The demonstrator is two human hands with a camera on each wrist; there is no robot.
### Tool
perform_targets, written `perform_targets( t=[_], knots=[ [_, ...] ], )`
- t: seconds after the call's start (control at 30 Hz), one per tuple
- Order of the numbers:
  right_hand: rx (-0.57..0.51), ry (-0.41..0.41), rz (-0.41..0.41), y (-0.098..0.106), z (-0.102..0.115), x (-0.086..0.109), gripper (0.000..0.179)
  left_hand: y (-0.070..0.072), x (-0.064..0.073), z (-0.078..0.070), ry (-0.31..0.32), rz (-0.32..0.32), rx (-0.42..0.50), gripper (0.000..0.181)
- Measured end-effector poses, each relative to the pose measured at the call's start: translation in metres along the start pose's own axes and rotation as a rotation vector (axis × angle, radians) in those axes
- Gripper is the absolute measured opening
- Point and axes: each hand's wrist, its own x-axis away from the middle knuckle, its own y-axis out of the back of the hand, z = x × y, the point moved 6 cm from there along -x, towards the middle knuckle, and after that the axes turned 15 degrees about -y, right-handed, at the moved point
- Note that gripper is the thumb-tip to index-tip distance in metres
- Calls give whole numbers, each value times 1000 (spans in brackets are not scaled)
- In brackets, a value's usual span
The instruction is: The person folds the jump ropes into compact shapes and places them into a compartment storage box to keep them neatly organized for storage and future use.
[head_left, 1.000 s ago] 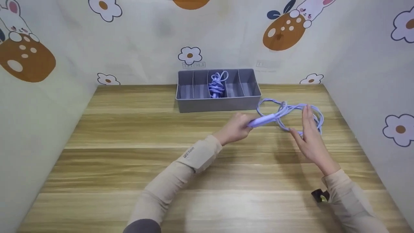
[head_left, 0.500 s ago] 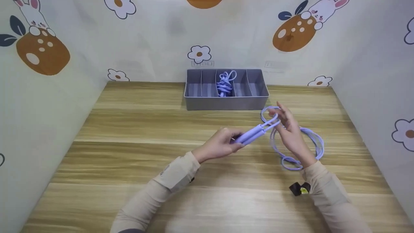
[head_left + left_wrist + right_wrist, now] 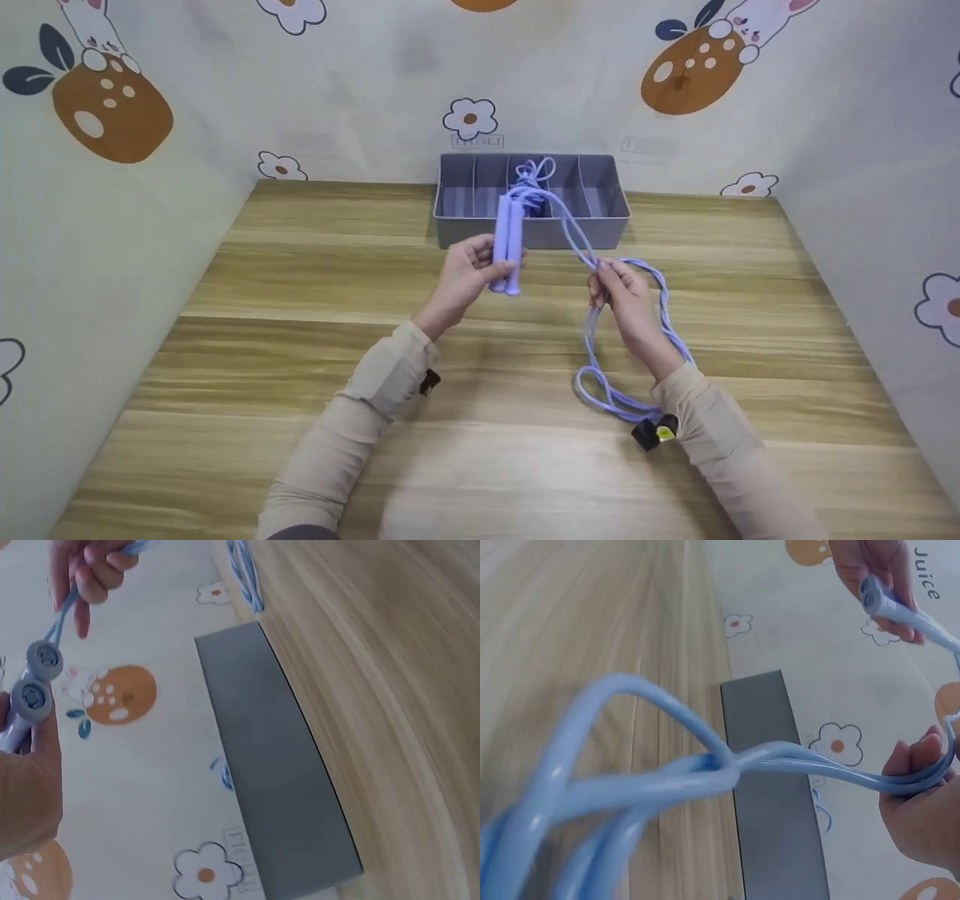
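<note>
My left hand [image 3: 466, 276] grips both lilac handles of a jump rope [image 3: 508, 244] side by side, held nearly upright in front of the grey box. From their tops the doubled cord arcs over to my right hand [image 3: 622, 300], which pinches it between thumb and fingers. Below that hand the rest of the cord [image 3: 600, 386] hangs in loose loops beside the right forearm. In the left wrist view the round ends of the handles [image 3: 34, 696] face the camera. Up close in the right wrist view, the cord [image 3: 652, 784] crosses over itself in a loop.
A grey divided box [image 3: 532, 234] stands at the back of the wooden table [image 3: 300, 300], against the patterned wall covering [image 3: 360, 90]. One of its middle compartments holds another lilac jump rope [image 3: 534, 174], wound into a bundle and partly hidden behind the raised cord.
My left hand has moved left and turned the handles from slanting to nearly upright. My right hand, flat beside the cord a second ago, has come left and now pinches it.
</note>
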Motion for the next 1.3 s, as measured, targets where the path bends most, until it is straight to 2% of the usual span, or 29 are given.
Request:
perform_targets(
  t=[0.1, 0.23, 0.37, 0.5, 0.57, 0.63, 0.7, 0.73, 0.8, 0.9, 0.97, 1.03, 1.17, 1.3],
  knots=[
    [24, 71, -29, -7, 1, 2, 25, 9, -3, 3, 40, -119, 66, 31],
    [154, 197, -66, -18, 3, 5, 25, 12, -3, 6, 94, -193, 128, 33],
    [320, 260, -40, -28, 2, 6, 23, 10, 0, 6, 117, -212, 154, 35],
    [462, 210, 46, -36, -3, 5, 20, 8, 2, 7, 109, -195, 140, 36],
    [585, 206, 78, -40, -3, 5, 21, 6, 3, 7, 95, -166, 103, 35],
    [753, 254, 96, -45, -1, 6, 20, 4, 3, 6, 65, -126, 19, 34],
    [937, 337, 103, -52, 3, 9, 20, 1, 3, 3, 16, -72, -114, 32],
    [1023, 383, 106, -56, 5, 11, 19, 0, 3, 2, -11, -41, -203, 31],
    [1156, 460, 126, -62, 9, 14, 15, -3, 4, -2, -69, 21, -439, 28],
    [1269, 520, 174, -68, 15, 16, 12, -9, 6, -6, -134, 138, -781, 20],
    [1289, 534, 219, -71, 19, 16, 12, -14, 8, -8, -177, 223, -968, 15],
    [1273, 532, 268, -73, 23, 16, 13, -20, 12, -8, -220, 316, -1075, 9],
    [1165, 516, 364, -75, 27, 12, 13, -31, 19, -5, -307, 488, -1194, 9],
    [1028, 457, 429, -74, 27, 7, 11, -37, 26, 1, -378, 604, -1232, 15]
  ],
)
